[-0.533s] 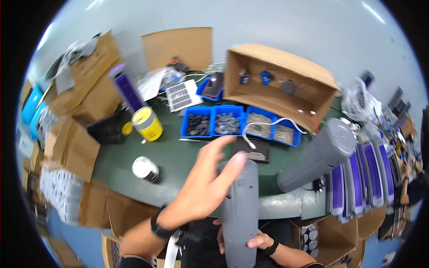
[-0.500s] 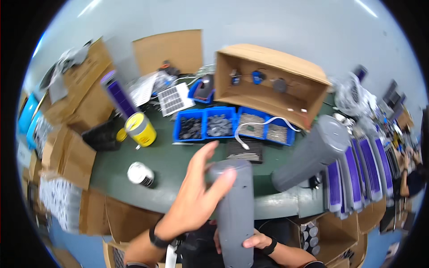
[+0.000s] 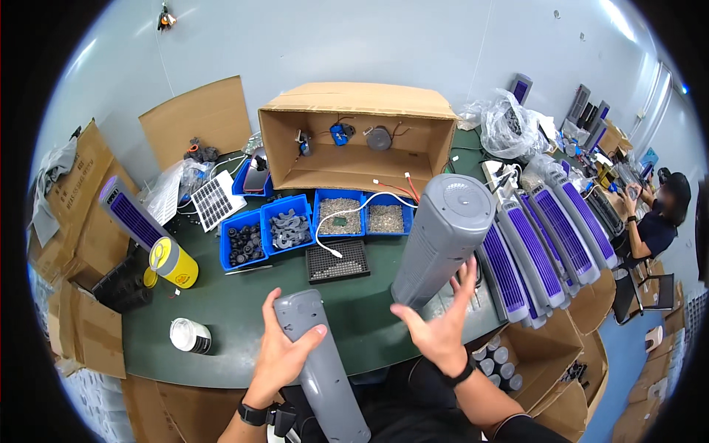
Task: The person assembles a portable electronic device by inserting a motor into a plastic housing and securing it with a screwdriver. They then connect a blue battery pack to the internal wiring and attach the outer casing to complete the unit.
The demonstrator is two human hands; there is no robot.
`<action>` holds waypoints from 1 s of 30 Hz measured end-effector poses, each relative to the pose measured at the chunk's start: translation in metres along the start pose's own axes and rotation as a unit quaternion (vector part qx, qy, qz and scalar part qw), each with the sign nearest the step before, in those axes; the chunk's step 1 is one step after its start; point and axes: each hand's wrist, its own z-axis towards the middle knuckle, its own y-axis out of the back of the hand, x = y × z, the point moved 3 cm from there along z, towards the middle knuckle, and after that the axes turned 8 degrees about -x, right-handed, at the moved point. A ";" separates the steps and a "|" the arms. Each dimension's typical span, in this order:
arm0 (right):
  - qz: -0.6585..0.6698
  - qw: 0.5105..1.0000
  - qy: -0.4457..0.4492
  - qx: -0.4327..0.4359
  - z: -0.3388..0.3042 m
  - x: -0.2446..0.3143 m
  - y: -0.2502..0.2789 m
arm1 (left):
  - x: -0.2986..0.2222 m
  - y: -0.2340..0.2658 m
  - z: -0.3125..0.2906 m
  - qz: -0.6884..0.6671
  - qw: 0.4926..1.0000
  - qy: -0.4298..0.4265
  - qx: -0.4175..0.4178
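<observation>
My left hand point(image 3: 284, 354) grips a long grey plastic housing point(image 3: 329, 373) near its far end. Its thumb lies across the top face, which has small holes, and the near end leans back toward my lap. My right hand point(image 3: 447, 321) is open with fingers spread, beside the lower part of a grey tower-shaped unit point(image 3: 447, 229) standing on the table. Whether the fingertips touch that unit I cannot tell. Right of it, several grey tower units with purple grilles point(image 3: 528, 262) lean in a row.
Blue bins point(image 3: 288, 225) of small parts and a black tray point(image 3: 336, 262) lie across the green table point(image 3: 236, 295). Behind them stands an open cardboard box point(image 3: 362, 96). A yellow canister point(image 3: 176, 264) and a white jar point(image 3: 188, 336) are at left. Far right, a person point(image 3: 653, 221) sits working.
My right hand has let go of the grey housing and moved right to the standing unit. My left hand now holds the housing, shifted left and tilted. The view has turned right.
</observation>
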 end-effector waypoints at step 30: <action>-0.116 0.861 -0.088 0.487 -0.021 0.019 -0.001 | 0.037 -0.030 0.052 0.253 0.967 0.001 0.011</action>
